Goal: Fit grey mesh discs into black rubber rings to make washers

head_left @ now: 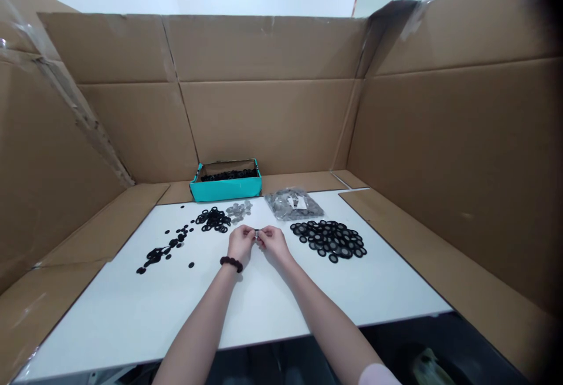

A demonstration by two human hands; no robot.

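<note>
My left hand (241,242) and my right hand (273,240) meet over the middle of the white table. Their fingertips pinch one small dark piece (257,233) between them; its exact kind is too small to make out. Just beyond my left hand lie a heap of black rings (213,219) and a scatter of small grey translucent discs (238,212). To the right of my right hand spreads a pile of round black-rimmed pieces with greyish centres (329,238).
A turquoise box (226,189) of black pieces stands at the back. Beside it rests a clear bag (294,204) of grey pieces with a white label. Loose black discs (153,255) trail across the left side. Cardboard walls (272,121) enclose the white table (176,314).
</note>
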